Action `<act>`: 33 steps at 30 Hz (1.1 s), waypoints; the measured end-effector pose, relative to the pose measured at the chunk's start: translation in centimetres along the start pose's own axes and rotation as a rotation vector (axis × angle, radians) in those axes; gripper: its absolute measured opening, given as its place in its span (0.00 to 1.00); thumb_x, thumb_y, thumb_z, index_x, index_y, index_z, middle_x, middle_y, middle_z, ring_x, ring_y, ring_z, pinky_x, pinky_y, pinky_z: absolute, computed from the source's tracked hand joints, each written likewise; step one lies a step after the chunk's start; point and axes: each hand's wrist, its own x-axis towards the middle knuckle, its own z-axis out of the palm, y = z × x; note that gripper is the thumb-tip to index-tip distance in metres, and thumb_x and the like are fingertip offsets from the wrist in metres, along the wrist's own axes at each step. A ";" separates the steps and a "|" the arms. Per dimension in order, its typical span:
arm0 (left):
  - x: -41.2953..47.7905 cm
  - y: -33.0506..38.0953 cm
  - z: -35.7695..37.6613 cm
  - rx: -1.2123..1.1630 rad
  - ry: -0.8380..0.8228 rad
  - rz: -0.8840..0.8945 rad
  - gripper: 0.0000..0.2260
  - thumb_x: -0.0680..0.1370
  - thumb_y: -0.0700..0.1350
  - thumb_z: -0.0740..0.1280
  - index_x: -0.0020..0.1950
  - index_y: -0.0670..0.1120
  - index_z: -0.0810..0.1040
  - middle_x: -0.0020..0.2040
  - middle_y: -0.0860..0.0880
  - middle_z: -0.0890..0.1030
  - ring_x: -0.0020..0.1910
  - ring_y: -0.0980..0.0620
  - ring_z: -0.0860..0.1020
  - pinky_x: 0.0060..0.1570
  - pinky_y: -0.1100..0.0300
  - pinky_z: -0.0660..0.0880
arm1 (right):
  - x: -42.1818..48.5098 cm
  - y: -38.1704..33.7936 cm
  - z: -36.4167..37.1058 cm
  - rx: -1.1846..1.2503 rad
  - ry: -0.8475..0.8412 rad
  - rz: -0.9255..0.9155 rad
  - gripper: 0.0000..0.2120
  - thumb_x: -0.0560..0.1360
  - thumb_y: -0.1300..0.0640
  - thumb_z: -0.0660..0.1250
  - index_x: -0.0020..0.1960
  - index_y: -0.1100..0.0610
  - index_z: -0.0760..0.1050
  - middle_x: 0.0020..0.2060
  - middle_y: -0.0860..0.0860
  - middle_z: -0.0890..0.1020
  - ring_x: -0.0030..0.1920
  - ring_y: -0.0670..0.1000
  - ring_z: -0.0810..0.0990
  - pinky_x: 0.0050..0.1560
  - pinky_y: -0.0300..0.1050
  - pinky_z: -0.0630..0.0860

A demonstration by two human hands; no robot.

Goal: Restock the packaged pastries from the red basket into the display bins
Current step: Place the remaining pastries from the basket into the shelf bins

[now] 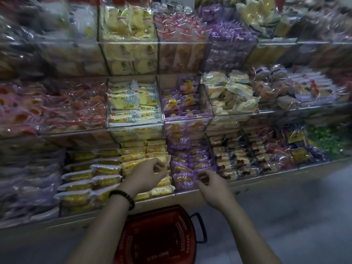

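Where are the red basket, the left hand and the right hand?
Red basket [162, 209]: head view, on its far rim, next to the shelf.
Left hand [148, 173]: head view, on the back of the hand.
Right hand [214, 185]: head view, on the back of the hand.

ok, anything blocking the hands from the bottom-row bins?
Nothing visible. The left hand is over the yellow packs, the right hand at the front purple packs; the red basket sits below both.
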 end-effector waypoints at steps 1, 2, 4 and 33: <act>0.6 0.0 -0.2 -0.022 -0.010 0.006 0.15 0.82 0.60 0.67 0.65 0.55 0.77 0.59 0.56 0.80 0.50 0.55 0.80 0.42 0.59 0.78 | 0.5 -0.1 0.0 -0.004 0.009 0.004 0.11 0.81 0.47 0.70 0.61 0.48 0.78 0.52 0.44 0.83 0.50 0.43 0.81 0.41 0.36 0.76; 1.3 0.1 -0.2 -0.044 -0.024 0.008 0.15 0.82 0.61 0.67 0.65 0.55 0.77 0.58 0.56 0.80 0.49 0.54 0.81 0.43 0.58 0.80 | 1.0 -0.4 -0.1 -0.007 0.015 0.001 0.12 0.81 0.47 0.70 0.62 0.49 0.78 0.51 0.44 0.83 0.50 0.44 0.81 0.45 0.40 0.77; 2.6 0.0 -0.2 -0.084 -0.048 0.008 0.17 0.82 0.60 0.67 0.66 0.53 0.77 0.56 0.56 0.80 0.49 0.53 0.81 0.45 0.56 0.81 | 2.3 -0.7 0.0 -0.009 0.011 0.011 0.12 0.80 0.48 0.70 0.62 0.49 0.78 0.50 0.44 0.84 0.49 0.45 0.82 0.50 0.47 0.80; 24.9 1.9 2.3 -0.528 -0.129 -0.323 0.15 0.83 0.38 0.65 0.67 0.53 0.70 0.56 0.47 0.84 0.49 0.46 0.85 0.32 0.62 0.81 | 29.7 0.8 3.6 0.449 -0.145 0.338 0.10 0.77 0.66 0.69 0.52 0.52 0.76 0.49 0.59 0.86 0.52 0.64 0.86 0.52 0.63 0.85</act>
